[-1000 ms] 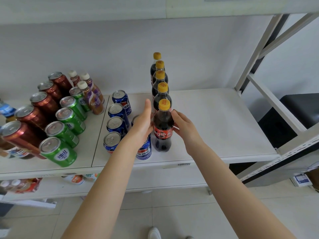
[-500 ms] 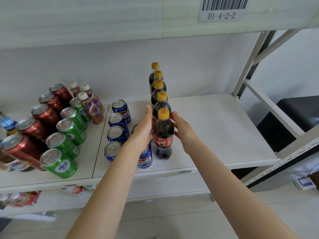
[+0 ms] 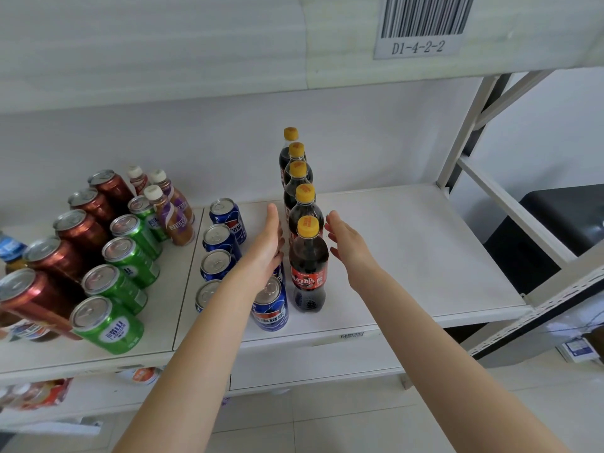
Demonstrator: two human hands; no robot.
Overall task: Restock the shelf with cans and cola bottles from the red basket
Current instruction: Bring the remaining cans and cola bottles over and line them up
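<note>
Hands flank the front cola bottle (image 3: 308,266) near the shelf's (image 3: 408,256) front edge: left hand (image 3: 266,248) and right hand (image 3: 348,245) open, not touching. Blue cans (image 3: 222,240) crowd the left.

Dark plastic cola bottles (image 3: 308,263) with yellow caps and red labels; left of them, blue (image 3: 270,305), green (image 3: 108,325), brown-red cans (image 3: 32,295).

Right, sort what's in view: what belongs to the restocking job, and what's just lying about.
Job:
cola bottles, a row of five running back from the shelf front
blue cans
green cans
red cans
shelf
left hand and right hand, open either side of the front bottle

Lying about:
coffee bottles
barcode label
black bin
</note>
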